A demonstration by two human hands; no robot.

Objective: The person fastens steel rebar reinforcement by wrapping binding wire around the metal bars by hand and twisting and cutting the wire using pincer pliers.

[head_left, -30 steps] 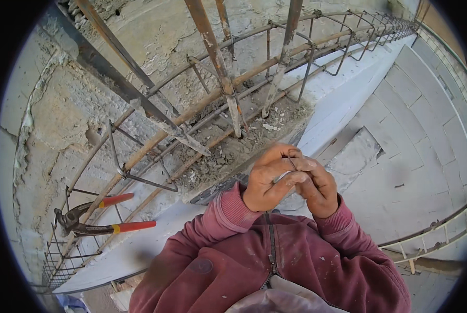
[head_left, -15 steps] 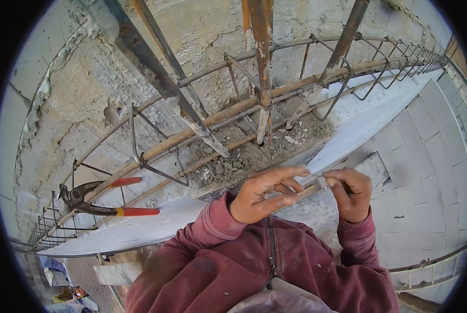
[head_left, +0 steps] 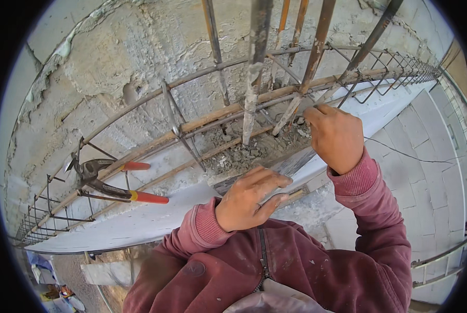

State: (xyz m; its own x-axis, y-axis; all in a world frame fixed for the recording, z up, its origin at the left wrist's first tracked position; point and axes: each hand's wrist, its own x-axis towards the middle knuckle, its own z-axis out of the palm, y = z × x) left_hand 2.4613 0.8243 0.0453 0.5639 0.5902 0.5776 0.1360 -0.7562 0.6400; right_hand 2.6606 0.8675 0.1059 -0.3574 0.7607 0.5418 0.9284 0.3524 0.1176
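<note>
My right hand is closed, its fingertips close to the rebar cage where a slanting upright bar meets the horizontal bars. From behind its knuckles a thin dark tie wire trails off to the right; the gripped end is hidden by the fingers. Lower down, in front of my chest, my left hand is open, thumb and fingers apart with nothing between them. A pair of pincers with red and yellow handles rests on the cage at the left, well away from both hands.
Several upright rusty bars rise from rough broken concrete inside the cage. Behind stands a rough plastered wall. A white board runs along the near side, and grey paving lies below at right. Bags and scraps lie lower left.
My right hand has moved up and away from my left, reaching the bars with the wire trailing. My left hand has shifted slightly down and left. The view has turned a little.
</note>
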